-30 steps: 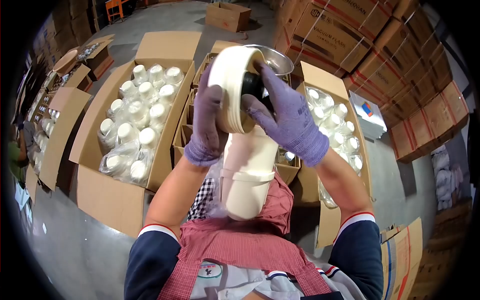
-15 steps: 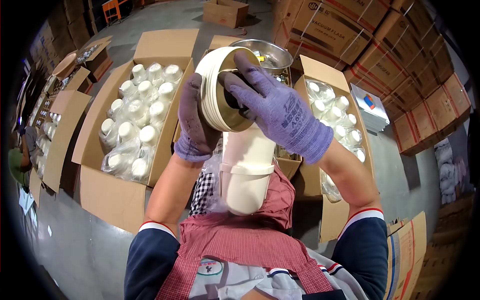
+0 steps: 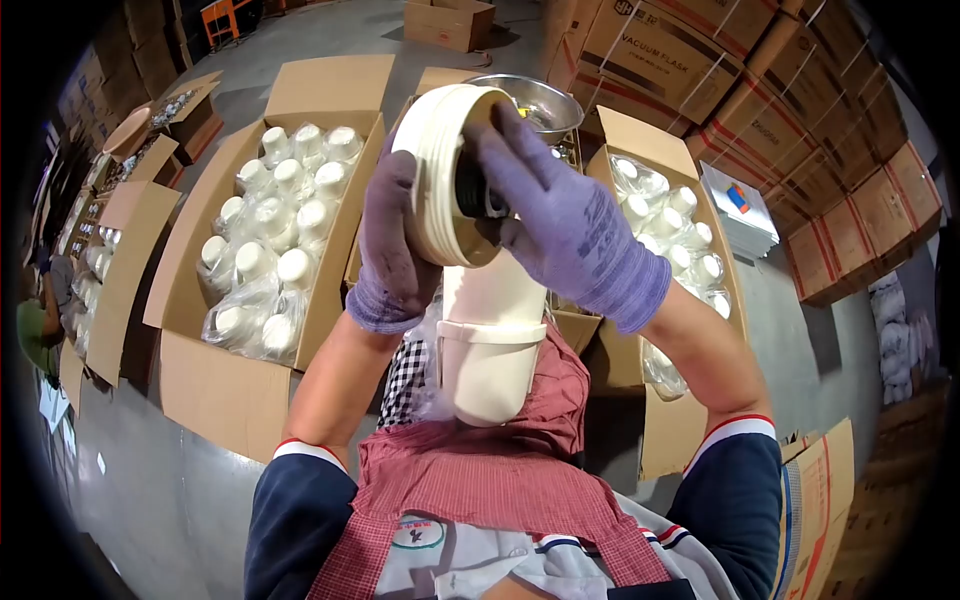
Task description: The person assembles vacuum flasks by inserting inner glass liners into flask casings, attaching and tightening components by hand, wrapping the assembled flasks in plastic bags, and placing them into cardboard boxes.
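Note:
A cream plastic flask body [image 3: 490,350] hangs in front of my apron, its wide threaded rim [image 3: 433,180] tilted towards the right. My left hand [image 3: 388,230], in a purple glove with a dark palm, is closed around the left side of that rim. Inside the opening sits a round black part [image 3: 470,188] with a shiny edge. My right hand [image 3: 575,220], also gloved, reaches into the opening; its bent fingers lie around the black part, and the fingertips are partly blurred. The flask's inside is mostly hidden by that hand.
Open cartons of plastic-wrapped cream flask pieces stand at left [image 3: 270,225] and right [image 3: 670,230]. A steel bowl [image 3: 545,105] rests behind the flask. Taped cartons [image 3: 660,60] are stacked at the back right, beside a pile of silvery sheets [image 3: 740,215]. Another person [image 3: 40,325] is at far left.
The threaded rim has turned slightly, so its opening faces more to the right. My right fingers have shifted, uncovering more of the black part.

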### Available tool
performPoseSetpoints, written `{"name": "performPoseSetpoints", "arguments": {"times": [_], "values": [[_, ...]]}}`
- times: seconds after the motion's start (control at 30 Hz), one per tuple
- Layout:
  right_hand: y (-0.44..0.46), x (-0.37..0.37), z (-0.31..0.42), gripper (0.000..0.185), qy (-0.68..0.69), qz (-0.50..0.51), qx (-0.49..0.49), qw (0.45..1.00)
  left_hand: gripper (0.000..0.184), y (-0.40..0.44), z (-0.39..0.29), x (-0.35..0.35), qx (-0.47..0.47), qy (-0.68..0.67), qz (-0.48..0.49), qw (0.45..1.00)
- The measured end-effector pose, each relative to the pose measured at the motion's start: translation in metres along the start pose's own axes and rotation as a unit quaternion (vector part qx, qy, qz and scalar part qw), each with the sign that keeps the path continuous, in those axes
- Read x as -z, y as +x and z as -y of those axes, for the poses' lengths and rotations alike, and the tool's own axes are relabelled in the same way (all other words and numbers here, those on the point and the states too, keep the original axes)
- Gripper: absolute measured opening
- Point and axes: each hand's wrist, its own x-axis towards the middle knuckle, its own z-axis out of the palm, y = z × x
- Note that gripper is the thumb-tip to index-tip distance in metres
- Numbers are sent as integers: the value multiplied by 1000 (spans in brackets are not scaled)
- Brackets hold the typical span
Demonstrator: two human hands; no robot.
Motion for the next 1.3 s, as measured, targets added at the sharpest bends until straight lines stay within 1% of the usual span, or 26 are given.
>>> {"name": "performPoseSetpoints", "arguments": {"times": [0.03,0.1,0.17,0.23,0.27,0.37,0.4,0.43,0.47,0.5,0.53,0.6,0.63,0.67,0.7,0.73,0.83,0.9,0.97,1.0,1.03,1.1,1.17,1.2,1.27,1.3], "values": [[2,1,-1,65,1,-1,1,1000,47,-1,2,2,-2,-55,-16,998],[4,2,-5,54,-93,-12,89,992,44,0,2,11,29,-132,37,990],[7,7,-8,56,-86,-16,113,990,40,3,1,18,49,-144,50,987],[9,16,-15,51,-131,19,225,965,37,6,0,24,60,-141,62,986],[9,15,-19,46,-115,21,227,967,35,9,-1,25,64,-140,67,986],[18,23,-30,47,-137,28,283,949,29,12,-1,28,68,-162,70,982],[20,25,-33,54,-161,-9,294,942,28,13,-1,30,67,-175,69,980],[17,25,-29,54,-163,-10,297,941,26,14,0,32,65,-187,71,978],[8,25,-18,59,-38,-61,149,986,24,16,1,35,66,-204,79,974],[2,28,-12,70,81,-29,22,996,22,16,2,34,64,-220,90,969],[-3,31,-7,84,196,-26,-109,974,21,16,3,31,67,-235,106,964],[1,16,-6,77,216,24,-174,961,41,6,12,11,35,-192,39,980],[1,11,-4,75,179,37,-203,962,47,2,12,2,29,-64,-61,996],[-2,8,-2,75,177,38,-208,961,51,1,14,11,36,-160,9,986],[-2,3,-3,74,135,9,-149,980,55,4,10,14,36,-254,78,963],[-1,0,-4,73,95,-21,-87,991,54,-2,10,4,-9,-14,-31,999],[-2,1,-4,76,79,22,-69,994,59,-2,5,10,41,-12,-12,999],[-1,0,-8,78,78,24,-46,996,57,1,8,20,13,18,62,998],[0,1,-8,78,106,27,-65,992,54,0,7,14,47,-11,4,999],[-1,0,-9,78,106,25,-67,992,54,1,11,7,23,-16,-58,998],[-1,-1,-9,72,120,17,-43,992,54,3,10,11,24,-15,-57,998],[1,-2,-9,66,136,10,-15,991,42,6,6,20,68,-232,56,969],[6,-1,-9,53,-70,24,152,986,28,3,3,17,-45,50,50,997],[9,1,-11,46,-50,21,186,981,22,2,1,14,-96,184,25,978],[7,-8,-23,51,-39,-19,195,980,20,2,4,24,-177,408,2,896],[7,-9,-25,56,-27,-58,201,977,21,3,5,27,-199,439,9,876]]}}
